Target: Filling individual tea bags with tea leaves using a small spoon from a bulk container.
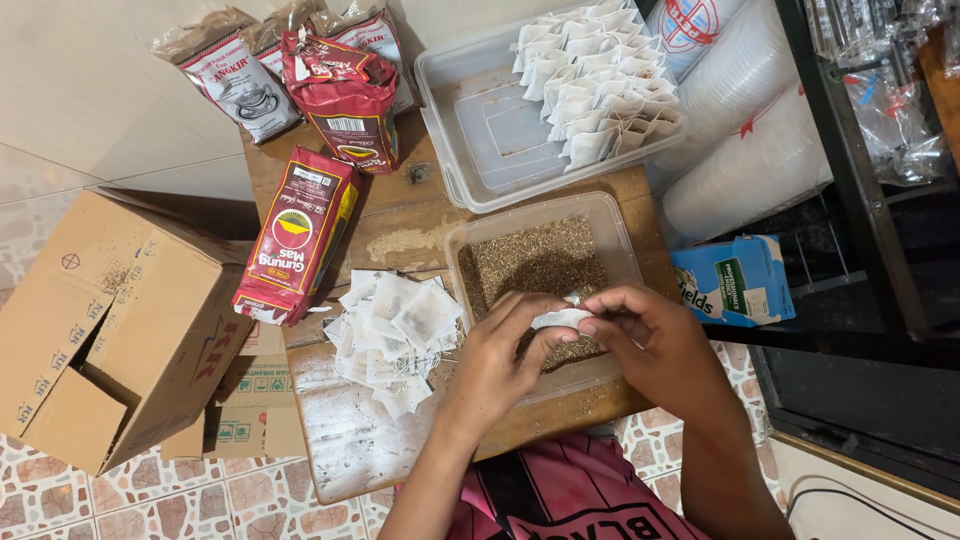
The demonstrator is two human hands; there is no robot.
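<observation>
Pinching a small white paper tea bag (560, 318) between both sets of fingertips, the person's left hand (497, 355) and right hand (655, 340) grasp it just above the clear tub of loose tea (537, 262) on the wooden desk (400, 225). From the head view, the bag looks very light, thin and limp, likely to tear or spill if squeezed, so its folded top edge seems the safest place to grip. Just left of the hands lies a heap of empty bags (392, 335); behind, a clear tray (490, 130) carries rows of filled bags (600, 80). Red tea packets (300, 235) lie beside a cardboard box (110, 330).
</observation>
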